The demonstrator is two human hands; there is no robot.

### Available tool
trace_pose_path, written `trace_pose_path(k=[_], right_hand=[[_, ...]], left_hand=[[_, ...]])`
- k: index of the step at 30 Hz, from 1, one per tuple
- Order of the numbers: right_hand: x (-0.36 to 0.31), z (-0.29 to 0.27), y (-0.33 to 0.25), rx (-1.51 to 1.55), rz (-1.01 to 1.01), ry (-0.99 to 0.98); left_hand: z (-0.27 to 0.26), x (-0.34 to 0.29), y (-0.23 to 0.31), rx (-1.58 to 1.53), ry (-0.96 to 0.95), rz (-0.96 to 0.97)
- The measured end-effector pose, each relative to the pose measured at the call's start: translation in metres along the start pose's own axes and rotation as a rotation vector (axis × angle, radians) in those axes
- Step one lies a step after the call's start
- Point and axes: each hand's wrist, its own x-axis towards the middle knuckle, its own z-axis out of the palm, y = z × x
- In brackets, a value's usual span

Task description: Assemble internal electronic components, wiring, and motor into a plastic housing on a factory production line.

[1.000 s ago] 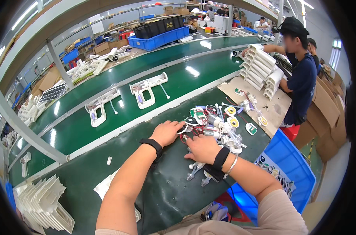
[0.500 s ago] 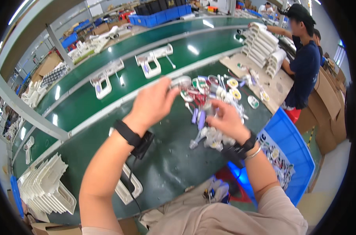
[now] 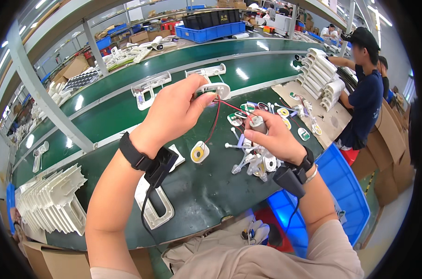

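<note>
My left hand (image 3: 169, 109) is closed on a white oval plastic cap (image 3: 221, 88) with a small circuit board at its underside. Red and black wires (image 3: 230, 105) run from there to a small grey cylindrical motor (image 3: 257, 123), pinched between the thumb and fingers of my right hand (image 3: 283, 143). From the same wires an oval white piece with a yellow ring (image 3: 200, 152) hangs over the table. Below and beyond my right hand lies a heap of clear and white plastic parts (image 3: 257, 162). A white plastic frame (image 3: 167, 214) rests by my left forearm, partly hidden.
A stack of white casings (image 3: 53, 200) stands at the left. Beyond the table runs a green conveyor (image 3: 113, 100) carrying white housings (image 3: 150, 88). A blue bin (image 3: 346, 186) sits at the right. A co-worker (image 3: 362, 93) stands beside stacked white parts (image 3: 315, 67).
My hands have come up from the heap with the wired parts, the wires now stretched between them. The yellow-ringed piece now dangles apart from the heap. The whole view has shifted.
</note>
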Motion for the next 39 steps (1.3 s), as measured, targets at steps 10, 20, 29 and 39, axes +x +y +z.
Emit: trace_pose_path(k=[10, 20, 29, 39], right_hand=[[0.010, 0.062, -0.016, 0.653, -0.093, -0.027], [0.011, 0.081, 0.003, 0.704, -0.078, -0.231], [0.010, 0.090, 0.010, 0.478, -0.129, -0.042], [0.001, 0.119, -0.011, 0.243, -0.307, -0.035]], left_hand=[[-0.025, -0.004, 0.009, 0.028, 0.011, -0.042], [-0.053, -0.026, 0.012, 0.165, -0.027, -0.062], [-0.046, -0.022, 0.012, 0.410, -0.030, 0.082], [-0.060, -0.077, 0.058, 0.141, 0.202, 0.298]])
